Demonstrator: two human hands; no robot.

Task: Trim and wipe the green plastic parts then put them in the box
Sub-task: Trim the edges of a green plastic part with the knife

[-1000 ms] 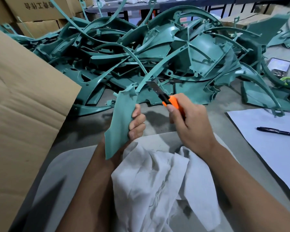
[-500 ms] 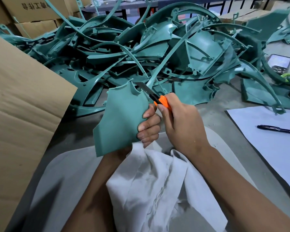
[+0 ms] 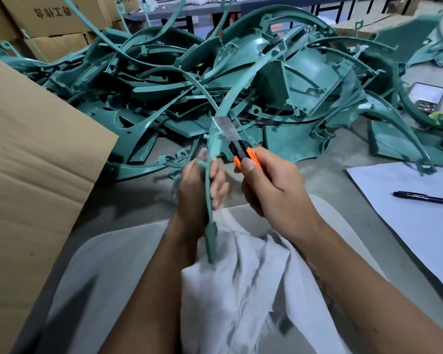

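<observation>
My left hand (image 3: 201, 187) grips a green plastic part (image 3: 211, 233), turned edge-on so it looks like a thin strip running from my lap up toward the pile. My right hand (image 3: 274, 190) holds an orange utility knife (image 3: 243, 154); its bare blade (image 3: 225, 129) lies against the part's upper edge. A white cloth (image 3: 243, 290) is draped over my lap beneath both hands. The open flap of the cardboard box (image 3: 33, 175) fills the left side.
A big tangled pile of green plastic parts (image 3: 241, 80) covers the grey table ahead. A white sheet of paper (image 3: 414, 213) with a black pen (image 3: 425, 198) lies at right. A phone (image 3: 426, 97) sits at far right. Cardboard cartons (image 3: 49, 19) are stacked behind.
My left hand has rotated the green part from broad face to edge-on. The knife blade has moved up along the part's upper edge.
</observation>
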